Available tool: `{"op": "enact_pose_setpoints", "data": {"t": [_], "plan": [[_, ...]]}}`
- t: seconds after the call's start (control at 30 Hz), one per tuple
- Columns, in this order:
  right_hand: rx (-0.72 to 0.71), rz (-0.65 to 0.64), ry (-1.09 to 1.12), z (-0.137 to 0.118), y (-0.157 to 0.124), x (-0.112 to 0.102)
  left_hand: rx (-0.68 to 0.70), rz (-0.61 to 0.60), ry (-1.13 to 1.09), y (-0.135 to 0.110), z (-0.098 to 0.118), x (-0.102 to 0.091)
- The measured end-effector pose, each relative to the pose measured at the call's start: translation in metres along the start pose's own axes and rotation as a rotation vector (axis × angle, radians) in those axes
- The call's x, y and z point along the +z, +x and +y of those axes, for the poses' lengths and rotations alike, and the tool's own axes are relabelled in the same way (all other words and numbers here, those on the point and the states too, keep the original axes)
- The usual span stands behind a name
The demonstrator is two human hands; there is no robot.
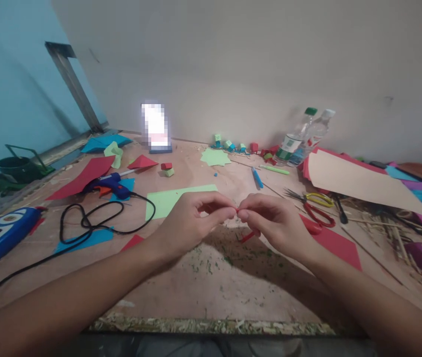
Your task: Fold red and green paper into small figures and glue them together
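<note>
Hands meet at centre above the wooden table (211,292). Left hand (192,220) and right hand (275,223) are both closed in a narrow pinch, fingertips nearly touching each other, gripping a small red paper piece (248,236) between them. Most of the piece is hidden by the fingers; a red tail shows under the right hand. It is held just above the tabletop, over scattered green scraps.

Green paper sheet (166,201) lies just behind the left hand. Blue glue gun (112,184) sits further left on red and blue paper, its black cord (88,223) looping toward the near edge. Red paper sheet (339,245) lies under the right wrist. Scissors (317,204) with red and yellow handles are just beyond the right hand, and a blue pen (257,177) lies behind the hands. Two water bottles (300,139) stand near the wall, beside a large beige sheet (355,183). Small folded paper cubes (233,146) line the back edge.
</note>
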State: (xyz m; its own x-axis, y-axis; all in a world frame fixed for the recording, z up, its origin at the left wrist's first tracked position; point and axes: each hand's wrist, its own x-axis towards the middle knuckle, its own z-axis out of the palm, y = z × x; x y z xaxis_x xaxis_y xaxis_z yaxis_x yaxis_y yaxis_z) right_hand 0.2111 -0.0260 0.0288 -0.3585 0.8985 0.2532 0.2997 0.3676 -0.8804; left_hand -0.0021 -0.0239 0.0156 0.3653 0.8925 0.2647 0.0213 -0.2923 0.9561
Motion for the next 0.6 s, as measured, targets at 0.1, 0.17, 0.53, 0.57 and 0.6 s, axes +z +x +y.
{"op": "enact_pose_setpoints", "data": {"t": [0.1,0.17,0.53,0.57,0.6], "plan": [[-0.114,0.018,-0.166,-0.006,-0.002,-0.002,0.028,0.049,0.017,-0.001,-0.003,-0.003],[-0.149,-0.001,-0.187,-0.006,-0.002,-0.004,0.048,0.063,0.040,-0.001,-0.003,-0.005],[-0.425,0.005,-0.301,0.003,-0.003,-0.001,0.002,0.017,0.050,-0.009,-0.009,0.000],[-0.441,0.002,-0.301,0.004,-0.004,-0.001,-0.008,-0.003,0.044,-0.009,-0.009,0.000],[-0.457,0.001,-0.307,0.006,-0.004,-0.001,-0.019,-0.024,0.041,-0.009,-0.008,-0.001]]}}
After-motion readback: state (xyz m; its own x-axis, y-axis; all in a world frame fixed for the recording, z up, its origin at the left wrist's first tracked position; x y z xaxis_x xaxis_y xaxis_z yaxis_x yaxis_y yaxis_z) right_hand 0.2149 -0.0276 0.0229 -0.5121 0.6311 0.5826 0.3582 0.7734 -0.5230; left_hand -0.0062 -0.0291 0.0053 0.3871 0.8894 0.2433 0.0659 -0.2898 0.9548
